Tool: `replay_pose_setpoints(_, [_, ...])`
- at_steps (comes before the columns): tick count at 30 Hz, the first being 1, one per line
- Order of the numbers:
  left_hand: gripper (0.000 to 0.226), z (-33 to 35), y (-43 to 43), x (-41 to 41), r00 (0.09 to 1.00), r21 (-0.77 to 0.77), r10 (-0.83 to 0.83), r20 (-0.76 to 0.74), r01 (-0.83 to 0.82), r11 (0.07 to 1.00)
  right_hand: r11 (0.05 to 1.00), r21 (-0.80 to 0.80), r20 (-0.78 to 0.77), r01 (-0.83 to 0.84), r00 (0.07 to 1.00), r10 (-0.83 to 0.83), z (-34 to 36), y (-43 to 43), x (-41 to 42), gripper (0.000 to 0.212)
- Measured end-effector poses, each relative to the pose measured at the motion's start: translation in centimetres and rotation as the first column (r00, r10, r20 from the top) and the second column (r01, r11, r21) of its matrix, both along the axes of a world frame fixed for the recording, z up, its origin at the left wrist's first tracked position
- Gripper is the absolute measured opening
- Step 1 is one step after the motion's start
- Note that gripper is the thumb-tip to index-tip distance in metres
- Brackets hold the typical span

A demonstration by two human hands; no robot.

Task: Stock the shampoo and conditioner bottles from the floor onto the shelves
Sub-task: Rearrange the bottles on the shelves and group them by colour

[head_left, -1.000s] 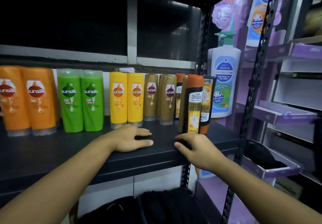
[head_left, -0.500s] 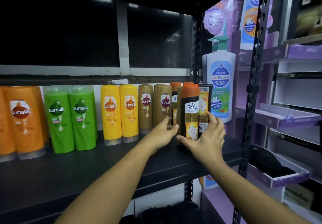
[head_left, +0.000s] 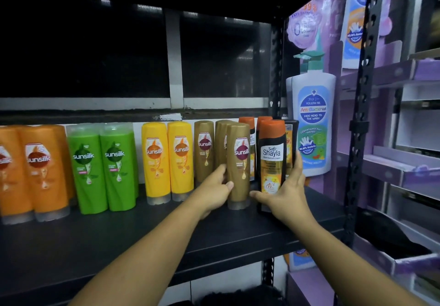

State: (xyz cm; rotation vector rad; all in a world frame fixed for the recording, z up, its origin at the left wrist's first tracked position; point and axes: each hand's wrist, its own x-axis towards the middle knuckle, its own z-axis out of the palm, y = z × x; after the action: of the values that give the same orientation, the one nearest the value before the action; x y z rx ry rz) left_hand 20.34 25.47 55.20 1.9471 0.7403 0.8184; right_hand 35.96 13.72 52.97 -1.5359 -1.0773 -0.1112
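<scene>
The shelf board (head_left: 119, 246) is smooth, matt black, with a dull sheen at its front edge. The upright post (head_left: 362, 115) is black perforated metal. The orange bottles (head_left: 45, 170), green bottles (head_left: 87, 170) and yellow bottles (head_left: 156, 160) are glossy plastic with frosted, translucent caps at the base. The gold-brown bottle (head_left: 239, 153) has a pearly, metallic-looking plastic skin. The Shayla bottle (head_left: 271, 155) is shiny black plastic under a smooth orange cap, its label glossy. The pump bottle (head_left: 313, 120) is smooth white plastic. The purple display trays (head_left: 392, 170) look like matt printed cardboard.
</scene>
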Motion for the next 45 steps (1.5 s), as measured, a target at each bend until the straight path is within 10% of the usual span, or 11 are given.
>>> replay_pose_setpoints(5, [0.059, -0.1, 1.3, -3.5, 0.994, 0.056, 0.108, 0.016, -0.108, 0.993, 0.998, 0.014, 0.04, 0.061, 0.997, -0.061, -0.4, -0.2, -0.2, 0.146])
replay_pose_setpoints(9, [0.058, -0.1, 0.9, -4.5, 0.974, 0.131, 0.216, 0.065, -0.223, 0.966, 0.937, 0.237, 0.292, 0.258, 0.901, -0.322, -0.8, -1.5, -1.6, 0.104])
replay_pose_setpoints(13, [0.066, -0.2, 0.3, -3.5, 0.946, 0.34, 0.318, 0.054, -0.317, 0.885, 0.986, 0.159, 0.553, -0.049, 0.831, -0.048, -0.1, -1.7, -4.1, 0.06])
replay_pose_setpoints(17, [0.06, 0.0, 0.4, -2.7, 0.902, 0.358, 0.427, 0.065, -0.421, 0.834, 0.969, -0.101, 0.247, -0.227, 0.937, 0.245, 0.8, 1.5, -6.4, 0.061])
replay_pose_setpoints(23, [0.07, 0.8, 0.8, -1.6, 0.838, 0.39, 0.545, -0.016, -0.497, 0.775, 0.952, -0.15, -0.265, -0.267, 0.939, 0.222, 1.1, 9.3, -4.7, 0.081])
replay_pose_setpoints(45, [0.089, -0.8, 1.6, -1.0, 0.718, 0.59, 0.694, -0.055, -0.537, 0.603, 0.985, -0.064, -0.137, -0.16, 0.979, 0.15, 0.2, 11.8, -3.7, 0.052])
